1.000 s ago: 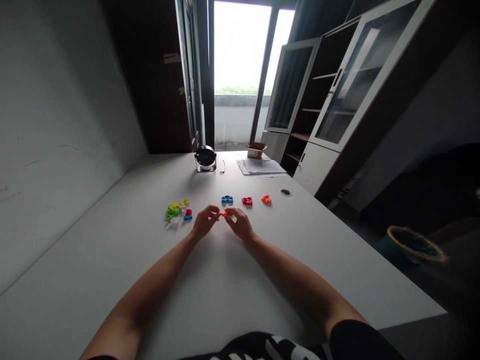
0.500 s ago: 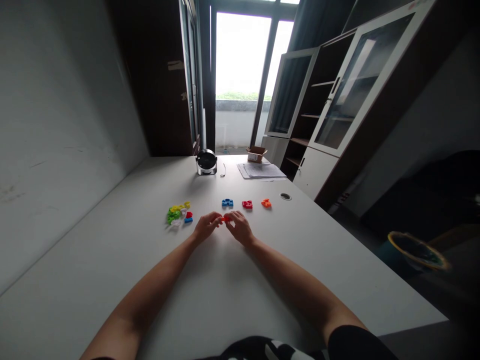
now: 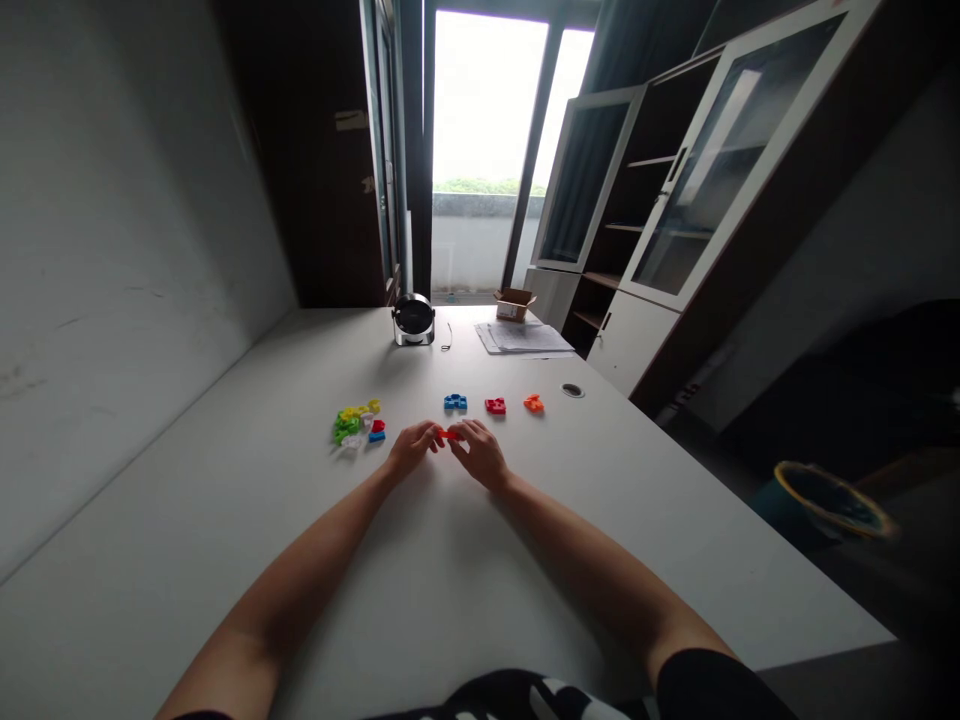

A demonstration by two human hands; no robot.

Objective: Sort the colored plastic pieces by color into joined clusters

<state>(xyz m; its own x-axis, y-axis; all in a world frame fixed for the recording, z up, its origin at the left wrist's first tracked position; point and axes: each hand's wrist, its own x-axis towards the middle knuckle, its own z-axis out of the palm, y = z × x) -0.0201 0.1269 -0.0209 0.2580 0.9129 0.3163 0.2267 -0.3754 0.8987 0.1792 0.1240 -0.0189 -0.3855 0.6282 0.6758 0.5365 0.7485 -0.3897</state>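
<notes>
Between my two hands is a small orange-red plastic piece (image 3: 448, 435), partly covered by fingers. My left hand (image 3: 412, 447) pinches its left end; my right hand (image 3: 480, 453) grips the right end. Just beyond them lie a blue plastic piece (image 3: 455, 402), a red plastic piece (image 3: 495, 406) and an orange plastic piece (image 3: 533, 403), spaced out in a row. Left of my left hand is a loose pile of small plastic pieces (image 3: 347, 428) in green, yellow, white, red and blue. The exact shape of the held piece is hidden.
A round black device on a silver stand (image 3: 413, 320) sits at the far side of the white table (image 3: 450, 580). Papers (image 3: 525, 338) and an open cardboard box (image 3: 514, 305) are at the back right. A round cable hole (image 3: 572, 390) lies near the right edge.
Both hands stay in nearly the same place. More of the orange-red piece shows between the fingers now. The whole view has shifted slightly.
</notes>
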